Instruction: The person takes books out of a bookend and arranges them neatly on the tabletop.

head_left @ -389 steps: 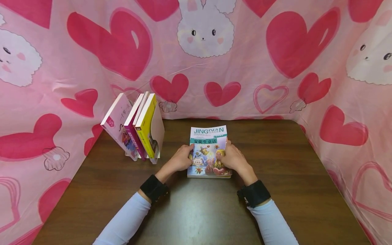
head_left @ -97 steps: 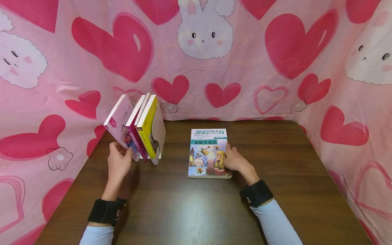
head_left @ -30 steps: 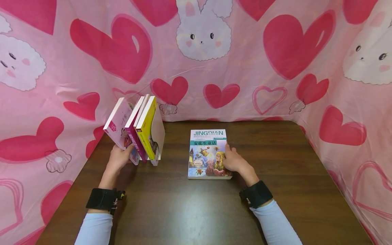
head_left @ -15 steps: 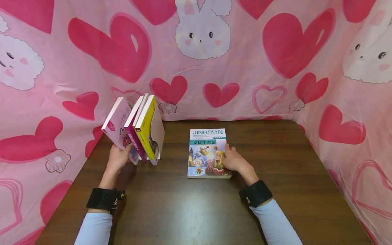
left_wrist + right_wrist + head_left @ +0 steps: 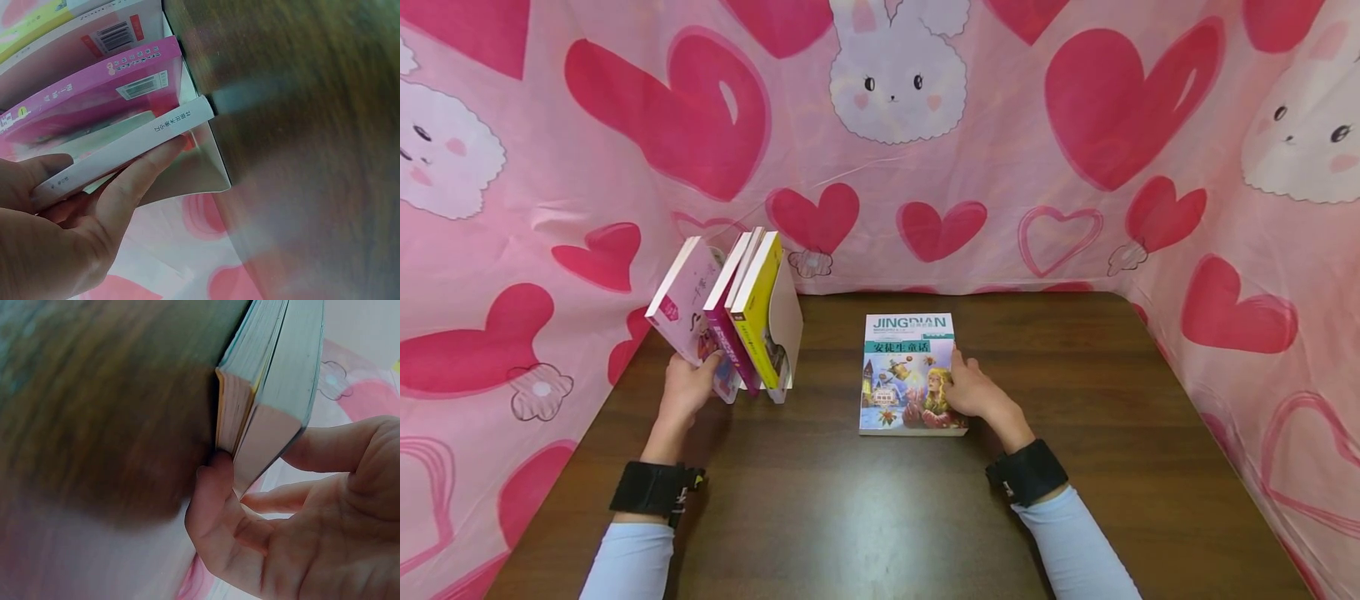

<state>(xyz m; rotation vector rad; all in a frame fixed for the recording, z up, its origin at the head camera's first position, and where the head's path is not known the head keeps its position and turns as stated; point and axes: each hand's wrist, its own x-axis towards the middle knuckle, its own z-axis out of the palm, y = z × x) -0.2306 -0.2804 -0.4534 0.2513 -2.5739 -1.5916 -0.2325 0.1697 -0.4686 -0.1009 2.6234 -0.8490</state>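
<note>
My left hand (image 5: 687, 385) grips the lower part of a pale pink book (image 5: 681, 296), which leans at the left end of a white book holder (image 5: 790, 317). In the left wrist view the thumb lies on one side of this book's spine (image 5: 131, 150) and the fingers on the other. My right hand (image 5: 981, 390) holds the right edge of a small stack of books at the table's middle, its thumb on the top cover. The top book (image 5: 906, 375) has a blue illustrated cover; below it, a thinner book (image 5: 234, 412) shows in the right wrist view.
A magenta book (image 5: 730, 342) and a yellow book (image 5: 760, 317) stand in the holder, with thin ones between them. The brown wooden table (image 5: 865, 508) runs back to a pink curtain (image 5: 1000, 150) with hearts and rabbits.
My left hand has gone from the stack across to the pink book and taken hold of it. The right hand has stayed at the stack. Over the last second little has moved.
</note>
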